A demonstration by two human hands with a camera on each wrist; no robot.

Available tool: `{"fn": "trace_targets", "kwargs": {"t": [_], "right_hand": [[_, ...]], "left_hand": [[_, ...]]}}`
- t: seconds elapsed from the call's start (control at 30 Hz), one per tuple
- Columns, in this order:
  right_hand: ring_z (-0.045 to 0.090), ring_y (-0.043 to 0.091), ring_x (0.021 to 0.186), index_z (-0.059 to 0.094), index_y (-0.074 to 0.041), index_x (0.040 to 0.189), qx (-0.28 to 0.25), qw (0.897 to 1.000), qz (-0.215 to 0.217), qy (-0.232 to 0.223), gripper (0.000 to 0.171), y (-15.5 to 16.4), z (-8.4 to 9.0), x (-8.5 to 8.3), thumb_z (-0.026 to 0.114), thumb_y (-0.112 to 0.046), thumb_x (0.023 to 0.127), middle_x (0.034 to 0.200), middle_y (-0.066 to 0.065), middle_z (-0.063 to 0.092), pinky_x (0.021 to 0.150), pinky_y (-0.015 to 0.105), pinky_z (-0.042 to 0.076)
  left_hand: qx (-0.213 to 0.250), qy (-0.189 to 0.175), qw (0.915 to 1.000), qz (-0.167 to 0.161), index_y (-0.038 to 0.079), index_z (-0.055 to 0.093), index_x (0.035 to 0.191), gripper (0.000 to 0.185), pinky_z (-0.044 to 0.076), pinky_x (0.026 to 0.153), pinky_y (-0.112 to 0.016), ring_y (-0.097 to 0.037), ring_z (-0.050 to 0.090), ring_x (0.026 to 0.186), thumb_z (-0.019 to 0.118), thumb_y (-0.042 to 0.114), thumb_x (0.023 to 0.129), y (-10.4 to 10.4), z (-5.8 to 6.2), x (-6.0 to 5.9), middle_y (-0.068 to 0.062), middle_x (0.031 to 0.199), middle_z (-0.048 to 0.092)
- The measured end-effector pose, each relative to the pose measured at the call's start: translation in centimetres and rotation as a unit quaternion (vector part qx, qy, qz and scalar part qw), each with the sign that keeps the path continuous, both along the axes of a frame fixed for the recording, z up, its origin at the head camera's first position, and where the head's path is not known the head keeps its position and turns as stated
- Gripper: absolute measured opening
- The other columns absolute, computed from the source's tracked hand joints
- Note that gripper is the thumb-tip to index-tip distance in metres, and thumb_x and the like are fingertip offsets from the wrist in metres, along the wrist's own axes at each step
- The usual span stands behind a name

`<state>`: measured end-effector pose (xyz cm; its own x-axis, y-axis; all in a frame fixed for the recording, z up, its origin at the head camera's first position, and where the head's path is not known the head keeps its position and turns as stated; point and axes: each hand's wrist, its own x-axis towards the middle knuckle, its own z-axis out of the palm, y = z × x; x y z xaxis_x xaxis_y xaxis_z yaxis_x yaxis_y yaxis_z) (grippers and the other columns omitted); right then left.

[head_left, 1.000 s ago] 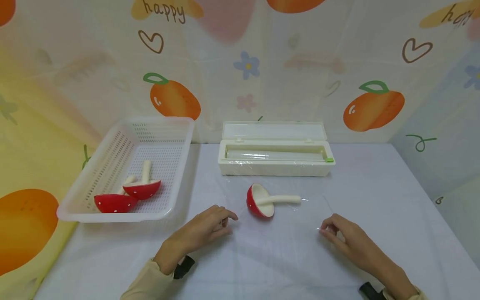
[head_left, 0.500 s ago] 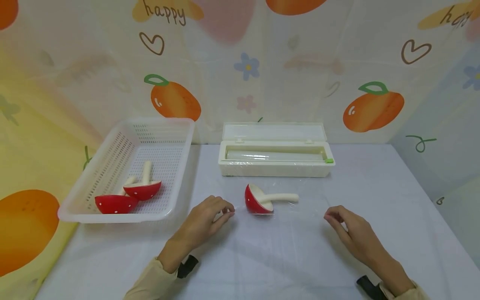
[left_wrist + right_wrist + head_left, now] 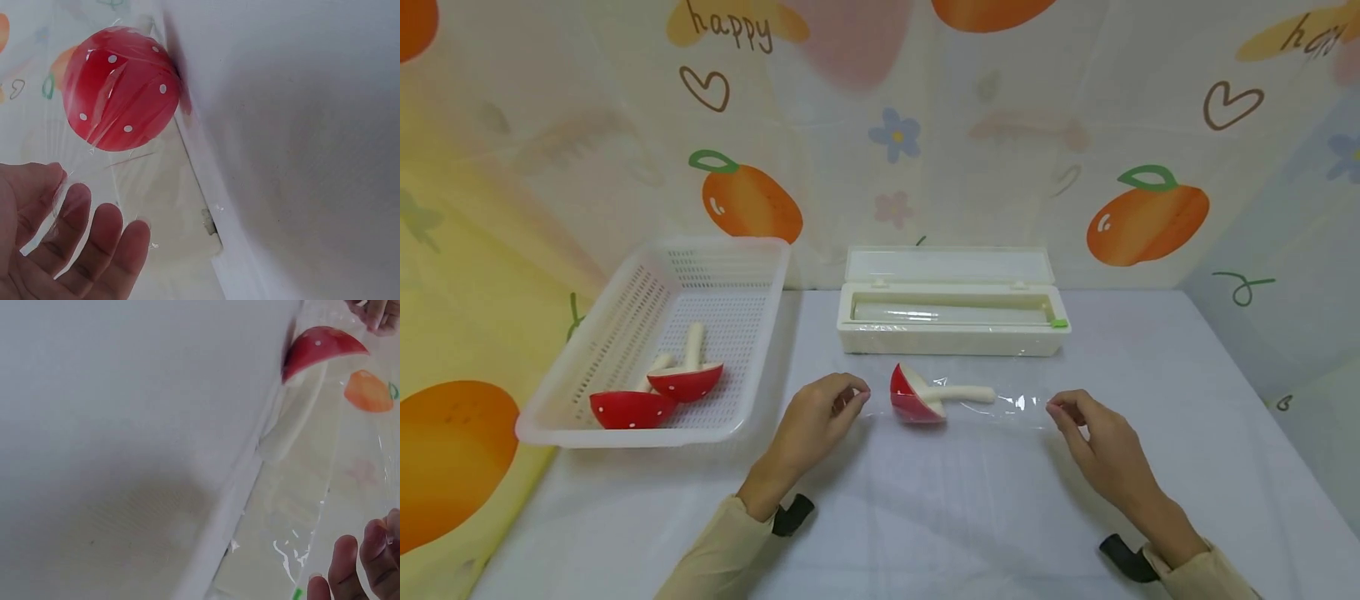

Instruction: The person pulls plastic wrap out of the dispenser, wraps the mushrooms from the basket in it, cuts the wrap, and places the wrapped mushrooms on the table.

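A toy mushroom point(image 3: 904, 402) with a red, white-dotted cap and a white stem lies on its side mid-table, stem pointing right. Clear cling film point(image 3: 1021, 407) runs over it, stretching toward both hands. My left hand point(image 3: 814, 425), left of the cap, pinches one corner of the film between thumb and index finger; the left wrist view shows creased film against the red cap point(image 3: 122, 94). To the right of the stem, my right hand point(image 3: 1097, 446) pinches the other corner. In the right wrist view the stem point(image 3: 295, 422) shows behind the film.
Behind the mushroom stands a white cling film dispenser point(image 3: 953, 340), lid raised, with a film roll point(image 3: 951, 312) inside and a green slider point(image 3: 1059, 323). At left, a white perforated basket point(image 3: 752, 367) holds two more red-capped mushrooms point(image 3: 685, 382). A fruit-print cloth hangs behind the table.
Both hands have moved away from me toward the dispenser, raising the film's near edge up over the mushroom. The mushroom has tipped slightly, its cap now showing more from the side.
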<state>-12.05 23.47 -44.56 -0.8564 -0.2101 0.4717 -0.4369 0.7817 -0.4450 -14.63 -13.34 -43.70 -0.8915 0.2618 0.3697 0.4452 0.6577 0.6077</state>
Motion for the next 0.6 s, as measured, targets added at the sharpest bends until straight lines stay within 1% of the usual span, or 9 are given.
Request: {"fn": "trace_targets", "kwargs": {"t": [0.13,0.2,0.33,0.4,0.53,0.6], "right_hand": [[0.057,0.004,0.072,0.064,-0.003,0.101,-0.019,1.0,-0.014,-0.014,0.007,-0.4,0.1,-0.8,0.064,-0.005,0.094,0.081,0.004,0.07,0.058,0.023,0.045],[0.059,0.008,0.072,0.064,-0.002,0.101,-0.029,0.999,-0.021,-0.019,0.007,-0.6,0.1,-1.3,0.063,-0.006,0.095,0.083,0.006,0.07,0.058,0.022,0.045],[0.065,0.019,0.075,0.064,-0.001,0.103,-0.041,0.998,-0.035,-0.038,0.01,-1.0,-0.1,-2.3,0.061,-0.009,0.097,0.092,0.009,0.071,0.061,0.024,0.048],[0.066,0.023,0.077,0.063,0.0,0.104,-0.046,0.997,-0.039,-0.048,0.011,-1.1,-0.3,-2.8,0.06,-0.01,0.098,0.096,0.012,0.07,0.062,0.024,0.049],[0.066,0.026,0.08,0.063,0.0,0.103,-0.049,0.997,-0.043,-0.051,0.012,-1.3,-0.6,-3.8,0.06,-0.01,0.098,0.099,0.014,0.069,0.063,0.029,0.05],[0.066,0.026,0.08,0.063,0.0,0.102,-0.044,0.997,-0.045,-0.042,0.011,-1.4,-0.8,-4.3,0.061,-0.009,0.097,0.098,0.015,0.067,0.064,0.031,0.05]], "left_hand": [[0.001,0.001,0.9998,0.02,0.013,0.072,0.096,0.006,0.049,0.061,-0.021,-0.007,0.056,0.067,0.071,0.012,0.091,0.4,-0.1,-0.8,0.004,0.077,0.065],[0.005,0.001,0.9995,0.031,0.013,0.072,0.096,0.005,0.049,0.061,-0.022,-0.007,0.057,0.067,0.07,0.013,0.091,0.6,-0.3,-1.2,0.003,0.078,0.066],[0.008,0.002,0.9986,0.053,0.013,0.073,0.096,0.005,0.048,0.063,-0.024,-0.01,0.06,0.071,0.071,0.014,0.091,0.9,-0.7,-2.0,0.001,0.083,0.067],[0.009,0.002,0.9979,0.065,0.013,0.073,0.096,0.006,0.049,0.064,-0.026,-0.014,0.062,0.075,0.071,0.014,0.091,1.1,-0.9,-2.2,-0.001,0.088,0.067],[0.006,0.004,0.9956,0.094,0.015,0.075,0.096,0.008,0.047,0.064,-0.029,-0.021,0.06,0.087,0.073,0.014,0.089,1.5,-1.2,-2.7,-0.005,0.099,0.065],[0.001,0.002,0.9941,0.109,0.016,0.076,0.096,0.008,0.044,0.062,-0.029,-0.023,0.056,0.09,0.073,0.014,0.088,1.6,-1.4,-2.9,-0.006,0.1,0.061]]}}
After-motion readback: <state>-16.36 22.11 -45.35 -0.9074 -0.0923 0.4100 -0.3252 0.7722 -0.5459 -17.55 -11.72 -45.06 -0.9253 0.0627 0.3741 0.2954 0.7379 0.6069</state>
